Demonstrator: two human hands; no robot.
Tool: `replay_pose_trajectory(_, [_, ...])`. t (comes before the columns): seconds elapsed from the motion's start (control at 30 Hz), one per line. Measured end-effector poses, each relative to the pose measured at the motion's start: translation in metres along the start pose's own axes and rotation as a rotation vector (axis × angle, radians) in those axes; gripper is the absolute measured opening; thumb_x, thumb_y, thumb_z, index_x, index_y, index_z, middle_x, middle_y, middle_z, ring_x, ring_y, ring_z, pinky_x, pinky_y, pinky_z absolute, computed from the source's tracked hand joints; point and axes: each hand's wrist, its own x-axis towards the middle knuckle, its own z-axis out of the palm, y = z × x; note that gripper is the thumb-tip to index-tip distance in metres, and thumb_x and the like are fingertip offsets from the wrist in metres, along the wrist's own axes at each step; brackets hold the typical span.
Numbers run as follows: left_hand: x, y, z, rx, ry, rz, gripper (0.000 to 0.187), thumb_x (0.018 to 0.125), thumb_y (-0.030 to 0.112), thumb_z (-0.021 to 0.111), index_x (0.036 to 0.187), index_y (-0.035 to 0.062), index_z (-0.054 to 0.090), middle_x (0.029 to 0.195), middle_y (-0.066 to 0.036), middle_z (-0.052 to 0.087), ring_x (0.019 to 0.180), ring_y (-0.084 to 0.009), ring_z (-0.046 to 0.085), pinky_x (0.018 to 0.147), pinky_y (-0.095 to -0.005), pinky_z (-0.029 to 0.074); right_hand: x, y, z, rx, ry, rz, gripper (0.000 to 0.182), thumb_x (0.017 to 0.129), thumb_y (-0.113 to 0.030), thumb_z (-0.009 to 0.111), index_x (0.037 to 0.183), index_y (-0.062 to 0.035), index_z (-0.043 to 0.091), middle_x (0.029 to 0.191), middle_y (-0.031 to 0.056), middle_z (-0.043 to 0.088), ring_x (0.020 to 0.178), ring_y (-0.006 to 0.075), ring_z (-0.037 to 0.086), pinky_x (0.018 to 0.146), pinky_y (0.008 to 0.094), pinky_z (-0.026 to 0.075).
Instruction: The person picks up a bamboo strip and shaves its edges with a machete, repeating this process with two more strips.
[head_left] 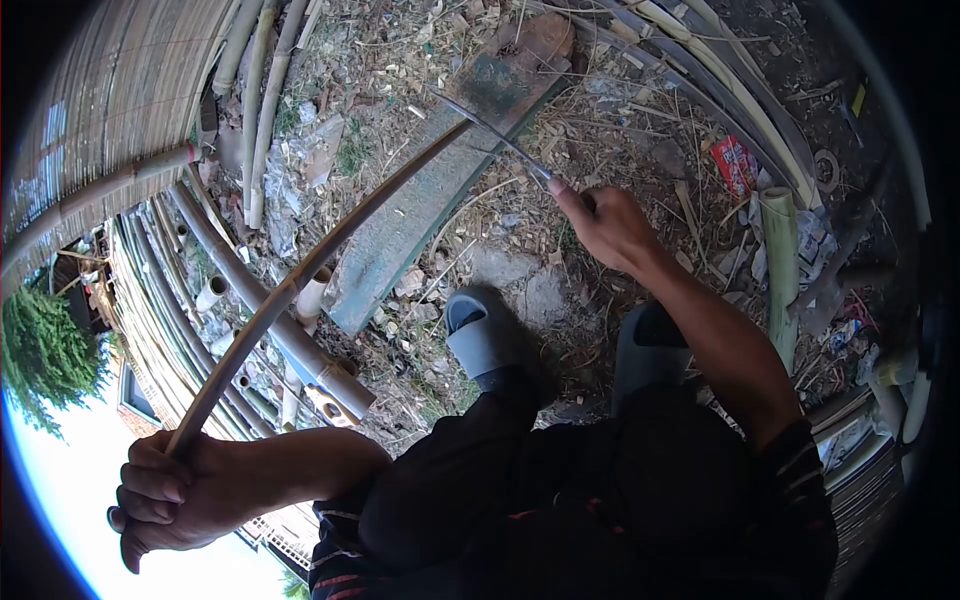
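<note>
- Dark clothing (pixel 580 480) over my legs fills the nearest part of the view.
- Off to one side, my left hand (pixel 185 490) has its fingers wrapped round the near end of a long, bowed bamboo strip (pixel 290 292); a firm grip there should, I judge, stop it twisting.
- Opposite, my right hand (pixel 615 230) has its fingers curled round a knife (pixel 500 138) at its handle end, thumb pointing along toward the blade.
- Grey slippers (pixel 480 340) stand apart below me; I would keep strokes well away from both feet.
- Farther out, the strip's far end meets the blade, or nearly does, above a greenish board (pixel 390 240); whether the edge bites I cannot tell. Light, even pressure at a shallow angle would likely serve best.
- Right of the board's slanting edge, chip-strewn ground (pixel 620 130) gives the knife its most open room, as far as a green bamboo piece (pixel 778 270).
- Leftward, a bamboo pole (pixel 235 266) passes beneath the strip, so dropping it there could knock the two together.
- Beyond, a slatted screen (pixel 110 110) closes off the upper left.
</note>
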Motion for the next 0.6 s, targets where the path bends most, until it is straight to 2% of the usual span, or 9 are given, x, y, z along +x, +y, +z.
replay_pose_trajectory(0.07, [0.002,0.006,0.0,-0.019,-0.118,-0.023,0.032,0.101,0.038,0.051,0.092,0.0078,0.047,0.05,0.006,0.035,0.045,-0.0097,0.039,0.047,-0.0221,0.034,-0.014,0.008,0.008,-0.022,0.055,-0.189,0.076,0.093,-0.07,0.043,0.059,-0.0041,0.055,0.048,0.004,0.045,0.045,0.0185,0.044,0.047,0.0396,0.035])
replay_pose_trajectory(0.1, [-0.001,0.006,0.021,0.182,0.041,-0.07,0.029,0.101,0.035,0.05,0.097,0.0065,0.046,0.056,0.003,0.038,0.053,-0.0132,0.041,0.055,-0.0258,0.037,-0.008,0.019,0.008,-0.025,0.063,-0.192,0.076,0.093,-0.07,0.043,0.059,-0.0041,0.055,0.048,0.004,0.045,0.045,0.0185,0.044,0.047,0.0396,0.035])
replay_pose_trajectory(0.17, [-0.006,0.002,0.06,0.407,0.259,-0.152,0.025,0.101,0.025,0.047,0.107,0.0017,0.04,0.076,-0.008,0.042,0.07,-0.0215,0.041,0.073,-0.0355,0.038,0.011,0.035,0.001,0.075,-0.03,0.088,0.077,0.092,-0.074,0.041,0.059,-0.0049,0.055,0.049,0.0025,0.043,0.046,0.0175,0.044,0.048,0.0394,0.035])
replay_pose_trajectory(0.23, [0.008,0.013,0.032,0.124,0.042,-0.358,0.03,0.099,0.028,0.049,0.106,-0.0004,0.039,0.08,-0.01,0.04,0.061,-0.0173,0.038,0.064,-0.0319,0.036,0.002,0.014,-0.016,-0.033,-0.047,0.082,0.079,0.092,-0.076,0.038,0.058,-0.0056,0.052,0.05,0.0009,0.041,0.047,0.0163,0.043,0.05,0.0386,0.035])
replay_pose_trajectory(0.3, [0.0,0.01,0.02,-0.405,-0.169,-0.35,0.037,0.095,0.032,0.054,0.105,-0.0005,0.04,0.079,-0.009,0.039,0.052,-0.0141,0.032,0.054,-0.03,0.032,-0.01,0.006,-0.017,0.057,-0.033,0.108,0.077,0.093,-0.073,0.04,0.058,-0.0053,0.05,0.051,0.0003,0.041,0.048,0.0155,0.043,0.051,0.0375,0.035])
replay_pose_trajectory(0.33, [-0.008,0.006,0.037,-0.379,-0.119,-0.205,0.045,0.09,0.04,0.058,0.103,0.0002,0.041,0.078,-0.008,0.04,0.046,-0.0121,0.027,0.048,-0.0294,0.028,-0.014,0.0,-0.019,0.048,-0.03,0.096,0.077,0.093,-0.073,0.04,0.058,-0.0053,0.05,0.051,0.0003,0.041,0.048,0.0155,0.043,0.051,0.0375,0.035])
replay_pose_trajectory(0.4, [-0.012,0.007,0.04,-0.426,-0.19,-0.157,0.036,0.093,0.036,0.057,0.102,0.0042,0.044,0.071,-0.002,0.04,0.042,-0.0081,0.028,0.042,-0.0252,0.026,-0.031,-0.015,-0.016,0.146,0.035,0.069,0.072,0.095,-0.067,0.047,0.059,-0.0048,0.051,0.051,0.0005,0.041,0.049,0.0139,0.042,0.052,0.0351,0.035])
replay_pose_trajectory(0.5, [-0.017,0.012,0.053,-0.593,-0.271,-0.207,0.014,0.094,0.016,0.052,0.102,0.007,0.044,0.062,0.004,0.044,0.034,-0.0014,0.032,0.035,-0.0175,0.024,-0.068,-0.068,-0.036,0.217,-0.025,-0.211,0.062,0.095,-0.055,0.058,0.059,-0.0052,0.049,0.048,-0.0004,0.041,0.045,0.0123,0.042,0.046,0.0324,0.032])
replay_pose_trajectory(0.6, [-0.03,0.019,0.067,-0.601,-0.27,-0.214,0.017,0.088,0.009,0.053,0.105,0.0088,0.051,0.061,0.004,0.047,0.038,-0.0027,0.037,0.035,-0.018,0.022,-0.108,-0.117,-0.049,0.216,-0.13,-0.641,0.059,0.09,-0.053,0.066,0.058,-0.0069,0.047,0.045,0.0003,0.041,0.037,0.0128,0.043,0.037,0.0328,0.03])
